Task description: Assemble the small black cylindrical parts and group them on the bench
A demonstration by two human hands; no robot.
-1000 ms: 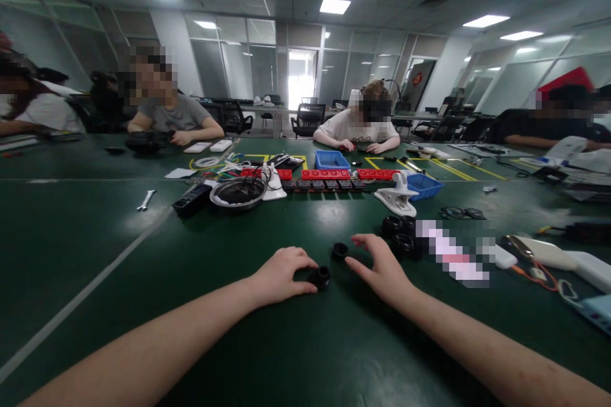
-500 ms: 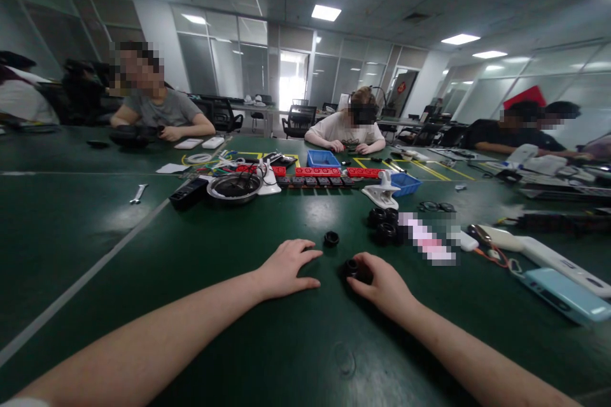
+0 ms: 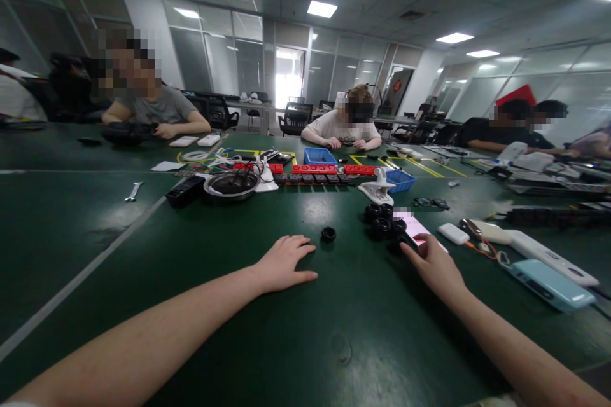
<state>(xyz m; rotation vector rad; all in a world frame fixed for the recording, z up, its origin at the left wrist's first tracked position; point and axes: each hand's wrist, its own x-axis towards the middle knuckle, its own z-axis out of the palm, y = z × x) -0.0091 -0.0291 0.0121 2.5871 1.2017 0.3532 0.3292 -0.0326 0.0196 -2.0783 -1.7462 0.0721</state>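
My left hand (image 3: 282, 262) lies palm down on the green table, fingers outstretched and holding nothing. Just beyond its fingertips sits a small black ring-shaped part (image 3: 328, 234), hollow in the middle and apart from the hand. Off to the right, my right hand (image 3: 436, 266) has its thumb and fingers round another black ring-shaped part (image 3: 396, 245), partly hidden by the fingers. This part is at the near side of a cluster of similar black parts (image 3: 380, 226). Under the right fingers is a phone with a pink screen (image 3: 414, 226).
A metal bowl (image 3: 210, 194), a white clamp stand (image 3: 378, 189) and red blocks (image 3: 315, 169) line the table's middle. A wrench (image 3: 134, 191) lies left. A light-blue power bank (image 3: 548, 283) and white devices are at right. Co-workers sit across the table.
My right hand has carried its black ring-shaped part rightward and away from me, to the cluster. My left hand stays flat on the table. The view has shifted slightly.
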